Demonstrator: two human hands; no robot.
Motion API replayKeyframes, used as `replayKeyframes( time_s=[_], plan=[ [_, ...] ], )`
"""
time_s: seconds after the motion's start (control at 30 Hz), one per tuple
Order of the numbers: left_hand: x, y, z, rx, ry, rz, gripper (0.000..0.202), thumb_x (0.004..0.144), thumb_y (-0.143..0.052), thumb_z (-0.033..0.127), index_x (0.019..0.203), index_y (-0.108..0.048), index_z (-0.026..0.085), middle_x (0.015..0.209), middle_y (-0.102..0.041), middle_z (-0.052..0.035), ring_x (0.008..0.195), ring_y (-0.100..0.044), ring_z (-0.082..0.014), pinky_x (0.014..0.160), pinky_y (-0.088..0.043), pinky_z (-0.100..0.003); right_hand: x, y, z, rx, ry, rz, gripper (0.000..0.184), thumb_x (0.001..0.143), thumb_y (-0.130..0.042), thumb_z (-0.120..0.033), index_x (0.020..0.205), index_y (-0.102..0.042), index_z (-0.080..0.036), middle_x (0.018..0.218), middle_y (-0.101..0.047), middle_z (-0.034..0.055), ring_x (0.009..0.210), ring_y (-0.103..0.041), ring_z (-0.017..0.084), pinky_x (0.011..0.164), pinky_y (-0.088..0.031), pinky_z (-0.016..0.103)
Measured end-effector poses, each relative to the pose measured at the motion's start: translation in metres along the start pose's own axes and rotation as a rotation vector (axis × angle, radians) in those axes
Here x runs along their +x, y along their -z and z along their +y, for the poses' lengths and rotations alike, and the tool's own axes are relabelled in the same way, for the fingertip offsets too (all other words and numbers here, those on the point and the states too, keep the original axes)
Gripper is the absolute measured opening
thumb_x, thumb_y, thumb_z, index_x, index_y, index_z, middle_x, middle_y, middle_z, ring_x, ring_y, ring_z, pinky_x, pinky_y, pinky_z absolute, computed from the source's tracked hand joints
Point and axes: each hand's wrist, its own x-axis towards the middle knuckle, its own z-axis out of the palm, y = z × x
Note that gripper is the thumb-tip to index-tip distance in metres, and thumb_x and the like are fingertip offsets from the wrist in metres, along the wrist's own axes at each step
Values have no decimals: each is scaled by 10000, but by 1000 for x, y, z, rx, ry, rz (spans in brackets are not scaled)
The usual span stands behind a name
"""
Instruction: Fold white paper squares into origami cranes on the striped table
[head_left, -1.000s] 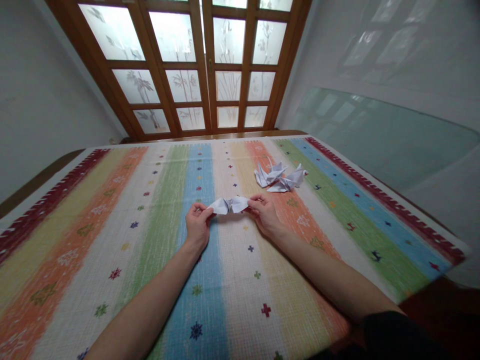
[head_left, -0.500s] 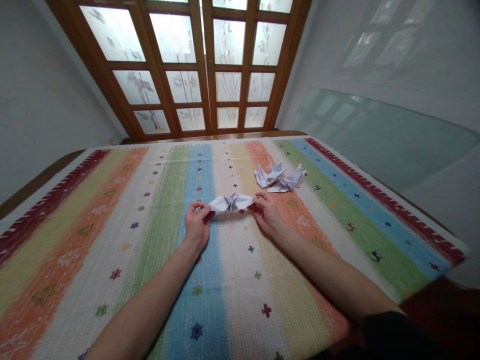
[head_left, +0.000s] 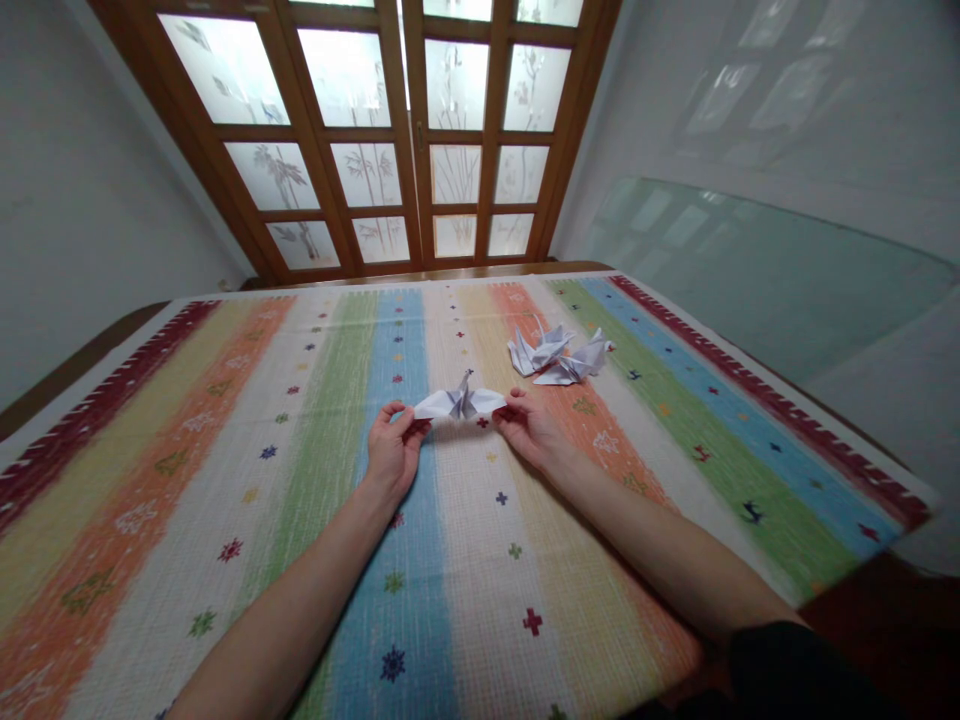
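Between my two hands a white folded-paper crane is stretched by its wings, in the middle of the head view. My left hand is closed, pinching the tip of the left wing between thumb and fingers. The right wing tip sits in the pinch of my right hand. The crane's middle points upward, with a narrow folded tip rising from it. Farther off and to the right, more white paper cranes lie bunched together on the cloth, apart from my hands.
A striped, patterned tablecloth covers the table. Beyond the far edge stand wooden doors with frosted panes. On the right, a glass panel rests against the white wall.
The crane has tipped so that its narrow middle tip stands higher and its wings look more spread. Both hands have barely moved; the bunched cranes lie as before.
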Motion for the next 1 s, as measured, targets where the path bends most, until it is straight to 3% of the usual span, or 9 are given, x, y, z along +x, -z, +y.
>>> replayKeyframes(
  time_s=[0.17,0.27,0.37,0.47,0.53,0.7,0.83,1.0],
  plan=[
    [4,1,-1,73,-8,-9,296,630,-702,162,837,-492,195,656,-622,26,602,-624,-125,622,-482,-250,0,1,-1,-24,3,-45,251,651,-638,-32,782,-518,-211,630,-626,-34,568,-619,108,582,-550,220],
    [7,4,-3,226,-108,-21,260,671,-677,196,850,-489,195,680,-615,15,623,-616,-133,658,-486,-279,-3,1,-1,-124,37,-106,249,638,-706,-89,790,-543,-201,652,-665,-15,571,-641,120,578,-561,233],
    [5,6,-4,490,-427,44,220,716,-649,238,883,-515,190,875,-647,-52,818,-632,-170,777,-478,-328,-8,1,3,-224,86,-177,268,619,-767,-153,797,-570,-191,660,-685,-3,588,-664,136,594,-572,249],
    [-4,7,-6,768,-803,99,261,750,-646,316,958,-554,187,1126,-601,-107,1095,-554,-220,900,-430,-365,-15,-2,10,-268,108,-204,269,612,-792,-188,790,-590,-186,676,-702,1,623,-682,135,625,-574,240],
    [-10,7,-8,872,-895,77,345,739,-671,360,1015,-561,185,1145,-592,-109,1103,-541,-229,893,-429,-365,-19,-4,15,-264,99,-204,272,605,-803,-200,780,-595,-185,698,-713,5,653,-692,133,645,-575,230],
    [-11,5,-12,917,-651,5,395,707,-705,379,1027,-603,171,920,-656,-60,772,-599,-169,678,-459,-289,-28,-8,23,-239,28,-213,299,585,-827,-222,766,-591,-191,732,-725,8,692,-700,134,665,-575,235],
    [-7,7,-10,986,-592,-51,226,741,-663,360,872,-683,177,801,-673,-28,716,-597,-154,673,-451,-277,-37,-10,29,-309,-31,-276,344,582,-846,-269,765,-566,-192,738,-725,17,702,-703,152,673,-568,269],
    [-5,8,-7,955,-533,-47,201,722,-672,352,785,-725,170,747,-681,-18,672,-589,-145,670,-456,-270,-46,-12,30,-576,-22,-426,395,606,-821,-419,749,-531,-192,640,-688,-5,559,-649,138,591,-522,274]
  ],
)
